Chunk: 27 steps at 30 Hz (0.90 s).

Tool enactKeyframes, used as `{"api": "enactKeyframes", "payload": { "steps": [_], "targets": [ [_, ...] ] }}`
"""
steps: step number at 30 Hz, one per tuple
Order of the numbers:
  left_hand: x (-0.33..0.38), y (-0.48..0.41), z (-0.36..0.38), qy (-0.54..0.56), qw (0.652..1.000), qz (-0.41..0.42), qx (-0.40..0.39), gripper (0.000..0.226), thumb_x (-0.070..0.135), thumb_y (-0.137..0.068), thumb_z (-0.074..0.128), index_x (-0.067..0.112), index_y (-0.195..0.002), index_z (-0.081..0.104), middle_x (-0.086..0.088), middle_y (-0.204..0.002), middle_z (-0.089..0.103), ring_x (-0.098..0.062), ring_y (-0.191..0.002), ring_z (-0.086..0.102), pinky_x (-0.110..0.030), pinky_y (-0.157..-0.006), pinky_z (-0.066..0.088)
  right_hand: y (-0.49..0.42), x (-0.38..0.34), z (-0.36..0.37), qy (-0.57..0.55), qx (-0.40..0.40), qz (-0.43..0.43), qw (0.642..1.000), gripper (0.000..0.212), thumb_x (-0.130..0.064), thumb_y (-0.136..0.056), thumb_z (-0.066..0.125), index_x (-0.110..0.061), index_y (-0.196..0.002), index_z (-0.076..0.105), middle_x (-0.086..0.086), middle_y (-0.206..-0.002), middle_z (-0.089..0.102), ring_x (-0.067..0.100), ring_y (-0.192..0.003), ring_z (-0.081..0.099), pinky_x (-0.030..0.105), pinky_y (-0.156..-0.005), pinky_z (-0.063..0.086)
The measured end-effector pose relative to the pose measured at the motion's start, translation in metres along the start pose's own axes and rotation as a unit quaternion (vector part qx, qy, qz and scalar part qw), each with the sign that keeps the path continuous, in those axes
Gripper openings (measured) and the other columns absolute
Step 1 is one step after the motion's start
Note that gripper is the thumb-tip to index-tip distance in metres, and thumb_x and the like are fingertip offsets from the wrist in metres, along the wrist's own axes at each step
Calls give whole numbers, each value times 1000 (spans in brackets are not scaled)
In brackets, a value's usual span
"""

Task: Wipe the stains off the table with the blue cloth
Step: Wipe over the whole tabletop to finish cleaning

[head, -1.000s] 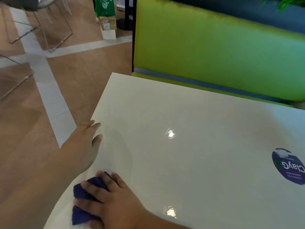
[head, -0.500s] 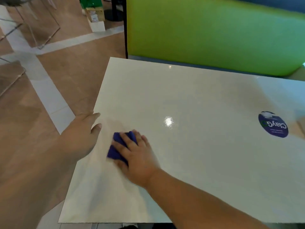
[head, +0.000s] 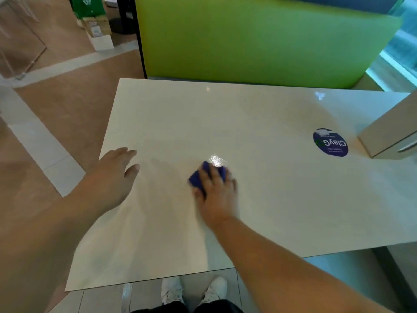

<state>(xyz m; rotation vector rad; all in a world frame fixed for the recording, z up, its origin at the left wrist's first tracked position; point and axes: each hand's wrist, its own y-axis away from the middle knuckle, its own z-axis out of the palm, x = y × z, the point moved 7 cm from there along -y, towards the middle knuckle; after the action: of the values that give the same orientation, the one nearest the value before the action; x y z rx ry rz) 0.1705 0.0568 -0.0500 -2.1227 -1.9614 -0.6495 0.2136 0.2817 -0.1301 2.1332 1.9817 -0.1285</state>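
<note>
The glossy white table (head: 259,123) fills the middle of the view. My right hand (head: 216,195) lies on top of the bunched blue cloth (head: 195,180) near the table's middle and presses it down, blurred with motion, fingers bent over the cloth. Only the cloth's left and far edges show past my fingers. My left hand (head: 115,175) rests flat on the table's left edge with fingers straight. Faint smears show on the surface between the two hands.
A round dark-blue sticker (head: 330,143) is stuck on the right part of the table. A beige box (head: 392,136) stands at the right edge. A green bench back (head: 259,39) runs behind the table. My white shoes (head: 194,290) show below the near edge.
My right hand has swept the blue cloth from the near left corner away from me and rightward to the table's middle. My left hand stays on the left edge.
</note>
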Motion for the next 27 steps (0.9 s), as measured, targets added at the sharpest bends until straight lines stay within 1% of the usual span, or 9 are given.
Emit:
{"api": "enactKeyframes", "payload": {
  "steps": [3,6,9,12,15,18,22,24,27],
  "targets": [
    [18,2,8,7,1000,10,-11,48,32,-97,37,18,-143,35,-1,-153,26,-17,-143,19,-38,-116,18,57,-79,19,17,-35,-229,973,58,-52,-87,27,-33,-141,38,-1,-152,32,43,-136,25,54,-111,23],
    [36,4,10,-3,1000,24,-19,49,32,-97,36,19,-144,32,0,-155,23,-17,-143,16,-34,-116,15,107,-101,25,19,-102,-322,941,52,-49,-97,30,-37,-147,19,-7,-158,11,32,-144,-3,47,-116,-4],
    [46,4,8,-7,999,32,-13,49,32,-97,36,18,-144,32,-1,-155,23,-17,-143,16,-33,-115,14,100,-46,10,-22,-54,-226,972,52,-50,-96,30,-39,-146,21,-7,-158,13,29,-145,0,47,-116,-1],
    [49,7,14,-10,999,28,-14,49,32,-97,37,19,-144,33,-1,-154,25,-17,-143,18,-34,-115,15,91,53,-6,-7,-1,-32,999,53,-54,-93,27,-40,-144,26,-8,-156,20,30,-144,13,50,-115,13],
    [49,14,26,-17,999,33,-37,49,33,-97,37,20,-144,34,-1,-153,26,-18,-142,19,-35,-115,17,106,144,-24,2,24,130,991,56,-57,-93,21,-42,-147,19,-11,-157,14,27,-145,6,47,-116,10],
    [48,19,34,-31,997,34,-56,49,35,-97,36,21,-144,33,0,-153,27,-18,-142,20,-36,-115,18,116,175,-28,-14,42,215,976,56,-54,-94,21,-37,-148,19,-7,-158,14,30,-144,4,46,-117,9],
    [60,20,38,-28,997,38,-57,48,34,-97,37,22,-143,33,1,-153,27,-18,-142,21,-36,-114,19,121,93,-11,-4,39,49,998,56,-51,-90,33,-31,-142,37,0,-152,33,41,-137,26,54,-109,29],
    [71,19,41,-28,997,47,-58,48,34,-97,38,22,-143,34,1,-152,28,-19,-141,22,-36,-113,20,135,48,2,11,22,-58,998,52,-51,-91,37,-34,-141,36,-1,-150,36,38,-138,28,55,-110,25],
    [90,17,44,-22,996,64,-59,48,33,-96,39,21,-143,35,0,-152,29,-20,-141,24,-35,-113,19,143,51,-3,-12,14,-95,995,50,-52,-94,35,-36,-142,33,-5,-152,32,31,-142,22,49,-114,13]
  ]
}}
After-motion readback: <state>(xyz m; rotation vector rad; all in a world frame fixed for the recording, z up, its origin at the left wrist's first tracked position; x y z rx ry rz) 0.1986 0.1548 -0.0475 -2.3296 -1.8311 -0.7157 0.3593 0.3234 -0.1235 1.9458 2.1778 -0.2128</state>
